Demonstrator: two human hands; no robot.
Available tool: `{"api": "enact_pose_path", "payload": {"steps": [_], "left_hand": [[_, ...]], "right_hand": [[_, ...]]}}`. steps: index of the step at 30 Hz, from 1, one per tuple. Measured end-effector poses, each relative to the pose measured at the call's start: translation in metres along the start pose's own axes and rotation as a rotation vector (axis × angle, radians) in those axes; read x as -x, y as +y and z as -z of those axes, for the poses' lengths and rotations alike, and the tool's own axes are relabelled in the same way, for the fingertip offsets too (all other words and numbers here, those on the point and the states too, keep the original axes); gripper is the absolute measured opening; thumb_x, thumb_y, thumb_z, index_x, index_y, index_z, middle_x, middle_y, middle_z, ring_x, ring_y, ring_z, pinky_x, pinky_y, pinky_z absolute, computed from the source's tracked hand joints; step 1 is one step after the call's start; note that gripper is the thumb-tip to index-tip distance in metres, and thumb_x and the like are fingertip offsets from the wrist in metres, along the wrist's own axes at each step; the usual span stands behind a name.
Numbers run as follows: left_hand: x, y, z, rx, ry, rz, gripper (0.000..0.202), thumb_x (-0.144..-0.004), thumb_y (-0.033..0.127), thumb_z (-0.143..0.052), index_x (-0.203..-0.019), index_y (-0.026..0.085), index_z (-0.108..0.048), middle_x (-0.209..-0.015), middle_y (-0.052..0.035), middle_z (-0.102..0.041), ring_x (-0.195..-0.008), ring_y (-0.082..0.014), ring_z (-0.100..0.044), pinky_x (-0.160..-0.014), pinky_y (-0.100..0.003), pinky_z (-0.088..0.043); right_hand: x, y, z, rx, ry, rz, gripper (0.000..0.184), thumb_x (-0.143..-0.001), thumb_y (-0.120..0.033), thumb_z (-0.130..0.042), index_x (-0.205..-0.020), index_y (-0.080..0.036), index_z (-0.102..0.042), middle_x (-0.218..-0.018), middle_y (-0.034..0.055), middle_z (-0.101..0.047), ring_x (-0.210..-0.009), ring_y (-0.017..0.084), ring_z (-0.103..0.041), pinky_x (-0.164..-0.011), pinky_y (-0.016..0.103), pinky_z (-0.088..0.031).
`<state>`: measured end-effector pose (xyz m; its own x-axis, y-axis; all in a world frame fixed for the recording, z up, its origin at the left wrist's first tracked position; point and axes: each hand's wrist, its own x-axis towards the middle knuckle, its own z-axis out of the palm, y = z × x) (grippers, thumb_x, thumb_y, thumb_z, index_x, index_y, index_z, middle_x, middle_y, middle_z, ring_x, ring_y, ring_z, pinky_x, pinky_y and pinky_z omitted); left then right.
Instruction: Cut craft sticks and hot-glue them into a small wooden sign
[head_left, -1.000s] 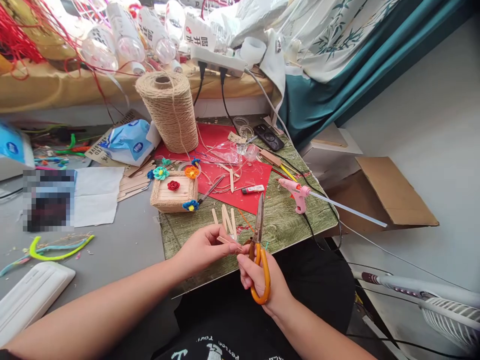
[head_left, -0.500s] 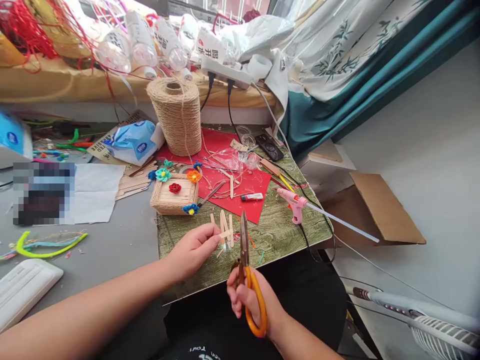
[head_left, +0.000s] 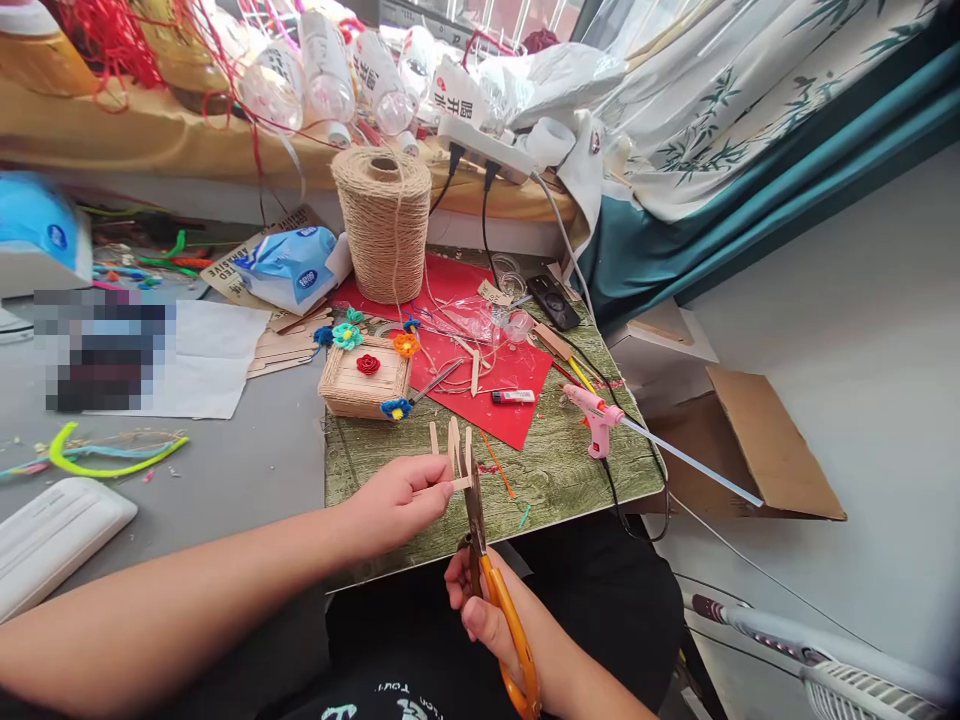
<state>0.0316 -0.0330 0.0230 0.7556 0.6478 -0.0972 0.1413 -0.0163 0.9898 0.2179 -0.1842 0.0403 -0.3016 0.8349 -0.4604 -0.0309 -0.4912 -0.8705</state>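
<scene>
My left hand [head_left: 409,500] pinches a short wooden craft stick [head_left: 460,484] near the table's front. My right hand [head_left: 491,610] grips scissors [head_left: 504,610] with orange handles, blades pointing up and away. The blades reach the free end of the held stick; whether they are closed on it I cannot tell. Just beyond my left fingers, several loose craft sticks [head_left: 433,438] lie on the green wood-patterned board. Farther back sits a small twine-wrapped box [head_left: 360,405] trimmed with coloured flowers, a red rose on its top.
A pink glue gun [head_left: 596,418] with a long glue stick lies at the right edge, its cord hanging down. Red paper [head_left: 517,430], a glue tube [head_left: 513,397] and a twine spool [head_left: 386,235] are behind. An open cardboard box [head_left: 780,435] stands right of the table.
The scissors have moved up to the stick in my left hand, their blades now meeting its end. The view has shifted slightly, so the table contents appear farther right.
</scene>
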Motion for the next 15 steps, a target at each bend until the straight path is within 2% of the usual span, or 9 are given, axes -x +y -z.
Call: {"api": "enact_pose_path", "payload": {"steps": [5,9,12,15], "left_hand": [[-0.001,0.001,0.000,-0.044,0.019,0.011,0.037,-0.099,0.042,-0.047,-0.071,0.020,-0.041,-0.067,0.0050,-0.040,-0.065,-0.0119,-0.037,-0.062,-0.025,-0.032],[0.000,0.003,-0.003,-0.014,0.038,0.021,0.035,-0.098,0.040,-0.050,-0.070,0.021,-0.041,-0.064,0.0056,-0.044,-0.061,-0.0111,-0.038,-0.059,-0.024,-0.033],[0.001,0.007,-0.003,0.025,-0.008,0.040,0.034,-0.100,0.037,-0.048,-0.071,0.020,-0.047,-0.062,0.0045,-0.055,-0.059,-0.0111,-0.045,-0.061,-0.024,-0.038],[0.003,0.012,-0.003,0.000,-0.033,0.039,0.034,-0.101,0.034,-0.048,-0.074,0.018,-0.059,-0.071,0.0010,-0.067,-0.065,-0.0116,-0.053,-0.067,-0.024,-0.043]], "right_hand": [[0.001,0.000,0.000,0.056,0.000,-0.007,0.063,-0.091,-0.077,-0.062,-0.116,-0.020,-0.054,-0.102,0.0062,-0.056,-0.081,0.016,-0.048,-0.073,0.033,-0.043],[0.001,0.001,0.001,0.069,-0.010,0.007,0.061,-0.092,-0.074,-0.063,-0.119,-0.020,-0.055,-0.115,0.0118,-0.061,-0.093,0.021,-0.053,-0.078,0.036,-0.047],[0.002,-0.003,0.000,0.105,-0.014,0.005,0.062,-0.092,-0.075,-0.062,-0.122,-0.020,-0.056,-0.122,0.0138,-0.062,-0.097,0.023,-0.055,-0.081,0.039,-0.048],[0.002,-0.006,-0.001,0.141,-0.024,0.007,0.068,-0.091,-0.078,-0.060,-0.128,-0.021,-0.055,-0.125,0.0151,-0.061,-0.102,0.025,-0.056,-0.085,0.041,-0.048]]}}
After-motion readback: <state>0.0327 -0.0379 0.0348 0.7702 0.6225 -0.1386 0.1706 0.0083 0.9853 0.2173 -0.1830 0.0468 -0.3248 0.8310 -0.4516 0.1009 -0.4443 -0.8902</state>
